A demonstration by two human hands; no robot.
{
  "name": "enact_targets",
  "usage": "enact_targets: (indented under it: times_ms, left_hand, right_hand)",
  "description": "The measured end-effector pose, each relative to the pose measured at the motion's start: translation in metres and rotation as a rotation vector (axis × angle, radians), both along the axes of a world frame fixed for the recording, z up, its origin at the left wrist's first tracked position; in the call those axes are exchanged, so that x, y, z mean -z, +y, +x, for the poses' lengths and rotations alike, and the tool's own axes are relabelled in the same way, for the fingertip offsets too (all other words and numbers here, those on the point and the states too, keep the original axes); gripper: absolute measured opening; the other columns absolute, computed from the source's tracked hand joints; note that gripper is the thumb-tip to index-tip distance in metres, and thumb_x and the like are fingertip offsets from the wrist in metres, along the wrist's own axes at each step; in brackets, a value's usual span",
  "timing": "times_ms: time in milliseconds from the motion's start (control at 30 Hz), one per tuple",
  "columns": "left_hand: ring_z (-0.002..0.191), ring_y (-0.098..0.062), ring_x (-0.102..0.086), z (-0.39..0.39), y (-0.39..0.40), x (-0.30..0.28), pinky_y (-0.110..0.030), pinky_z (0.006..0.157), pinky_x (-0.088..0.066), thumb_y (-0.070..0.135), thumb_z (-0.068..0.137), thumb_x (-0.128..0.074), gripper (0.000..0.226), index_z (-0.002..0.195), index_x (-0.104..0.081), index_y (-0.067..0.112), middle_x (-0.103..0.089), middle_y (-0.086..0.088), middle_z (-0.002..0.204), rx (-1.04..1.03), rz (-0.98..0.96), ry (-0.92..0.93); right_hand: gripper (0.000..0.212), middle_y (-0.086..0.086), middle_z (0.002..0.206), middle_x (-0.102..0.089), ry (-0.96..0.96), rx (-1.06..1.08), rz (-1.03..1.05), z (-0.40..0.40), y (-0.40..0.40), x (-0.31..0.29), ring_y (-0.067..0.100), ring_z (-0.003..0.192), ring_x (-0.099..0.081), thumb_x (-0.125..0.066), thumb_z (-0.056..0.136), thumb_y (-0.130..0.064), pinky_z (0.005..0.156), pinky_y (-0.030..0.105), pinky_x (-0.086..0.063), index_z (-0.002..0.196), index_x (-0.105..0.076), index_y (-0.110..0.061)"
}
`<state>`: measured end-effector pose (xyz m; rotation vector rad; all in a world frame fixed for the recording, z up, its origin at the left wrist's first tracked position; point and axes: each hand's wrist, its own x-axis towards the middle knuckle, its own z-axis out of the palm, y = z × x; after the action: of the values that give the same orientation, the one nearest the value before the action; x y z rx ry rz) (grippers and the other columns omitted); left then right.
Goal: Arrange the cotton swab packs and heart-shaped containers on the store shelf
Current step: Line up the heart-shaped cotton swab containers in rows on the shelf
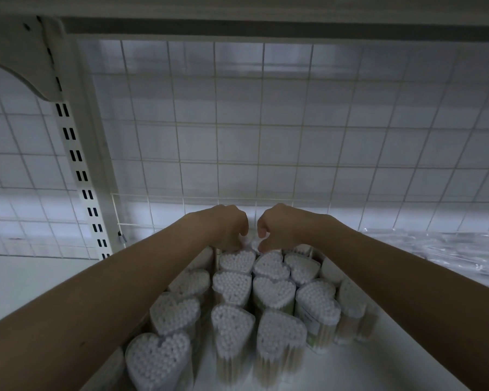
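Several clear heart-shaped containers (pixel 232 286) full of white-tipped cotton swabs stand upright in rows on the white shelf (pixel 26 280). Both my arms reach over them to the back row. My left hand (pixel 227 228) and my right hand (pixel 280 228) have curled fingers around one container (pixel 251 244) at the very back, close to the wire grid; most of that container is hidden by my fingers. The nearest containers (pixel 158 359) are at the bottom of the view.
A white wire grid back panel (pixel 237 136) closes the shelf behind. A slotted upright (pixel 76 170) and bracket stand at the left. Clear plastic-wrapped packs (pixel 435 249) lie at the right. A shelf board (pixel 237 7) hangs overhead.
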<state>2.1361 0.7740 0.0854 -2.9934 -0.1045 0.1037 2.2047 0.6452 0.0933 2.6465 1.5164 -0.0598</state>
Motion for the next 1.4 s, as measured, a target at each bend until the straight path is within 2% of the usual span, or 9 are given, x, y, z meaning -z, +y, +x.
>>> enact_targets:
  times_ms: [67,167,233,433,700,867,1033,1167,1400]
  left_hand:
    - [0.116,-0.023,-0.052,-0.001,0.000,-0.001,-0.031,0.094,-0.043,0.031,0.089,-0.057,0.041,0.128,-0.054,0.018,-0.055,-0.005,0.128,0.008,-0.007,-0.013]
    - [0.105,-0.025,-0.058,-0.001,0.000,-0.003,-0.037,0.091,-0.049,0.032,0.091,-0.053,0.034,0.116,-0.064,0.013,-0.063,-0.009,0.116,0.012,-0.018,-0.012]
    - [0.105,-0.025,-0.059,-0.002,0.002,-0.006,-0.038,0.092,-0.048,0.031,0.092,-0.050,0.034,0.112,-0.066,0.009,-0.065,-0.011,0.114,0.014,-0.015,0.033]
    - [0.121,-0.022,-0.051,-0.005,0.004,-0.014,-0.032,0.101,-0.041,0.026,0.095,-0.047,0.038,0.130,-0.054,0.011,-0.055,-0.005,0.133,0.032,-0.035,0.149]
    - [0.116,-0.022,-0.053,-0.008,0.004,-0.015,-0.034,0.098,-0.043,0.033,0.095,-0.048,0.041,0.131,-0.054,0.013,-0.056,-0.004,0.131,0.051,-0.030,0.180]
    - [0.114,-0.024,-0.053,-0.009,0.003,-0.013,-0.036,0.097,-0.044,0.026,0.094,-0.050,0.037,0.127,-0.056,0.010,-0.059,-0.009,0.126,0.046,-0.020,0.158]
    - [0.121,-0.021,-0.049,-0.009,0.005,-0.012,-0.028,0.094,-0.039,0.022,0.094,-0.051,0.041,0.134,-0.050,0.013,-0.050,-0.004,0.137,0.051,-0.039,0.127]
    - [0.122,-0.020,-0.049,-0.009,0.009,-0.009,-0.027,0.094,-0.038,0.021,0.093,-0.054,0.040,0.132,-0.052,0.013,-0.050,-0.003,0.138,0.054,-0.053,0.095]
    - [0.121,-0.020,-0.049,-0.008,0.011,-0.007,-0.027,0.093,-0.038,0.022,0.092,-0.055,0.039,0.130,-0.054,0.013,-0.052,-0.003,0.136,0.052,-0.078,0.072]
  right_hand:
    - [0.038,0.013,0.108,-0.066,-0.010,0.015,0.007,0.000,0.000,0.001,0.027,0.104,-0.059,-0.059,0.087,-0.036,0.088,0.036,-0.050,0.107,-0.066,-0.004]
    - [0.041,0.013,0.107,-0.066,-0.016,0.026,0.024,-0.001,0.000,0.001,0.027,0.102,-0.059,-0.058,0.088,-0.038,0.086,0.035,-0.049,0.109,-0.065,-0.004]
    - [0.043,0.015,0.106,-0.067,-0.027,0.027,0.040,0.000,-0.001,0.003,0.028,0.102,-0.060,-0.057,0.088,-0.039,0.085,0.036,-0.049,0.107,-0.065,-0.002]
    - [0.046,0.019,0.109,-0.066,-0.049,0.024,0.050,0.000,-0.001,0.006,0.032,0.104,-0.060,-0.058,0.088,-0.039,0.088,0.041,-0.050,0.107,-0.065,0.002]
    - [0.043,0.021,0.119,-0.062,0.010,0.021,-0.010,0.001,-0.003,0.004,0.033,0.111,-0.057,-0.056,0.088,-0.031,0.095,0.042,-0.047,0.114,-0.062,0.003]
    - [0.036,0.013,0.119,-0.063,0.026,0.003,-0.047,-0.001,-0.004,0.000,0.027,0.112,-0.056,-0.053,0.092,-0.025,0.096,0.037,-0.046,0.119,-0.061,-0.004]
    - [0.038,0.010,0.115,-0.065,-0.006,0.003,-0.023,0.001,-0.005,-0.001,0.024,0.108,-0.057,-0.056,0.091,-0.033,0.091,0.032,-0.046,0.117,-0.063,-0.006]
    - [0.041,0.003,0.132,-0.054,0.061,0.000,-0.050,0.006,-0.009,-0.004,0.020,0.120,-0.049,-0.056,0.092,-0.030,0.097,0.027,-0.039,0.130,-0.054,-0.015]
    - [0.052,0.004,0.143,-0.041,0.089,-0.020,-0.172,0.012,-0.013,-0.007,0.021,0.127,-0.042,-0.053,0.094,-0.026,0.100,0.030,-0.035,0.143,-0.038,-0.018]
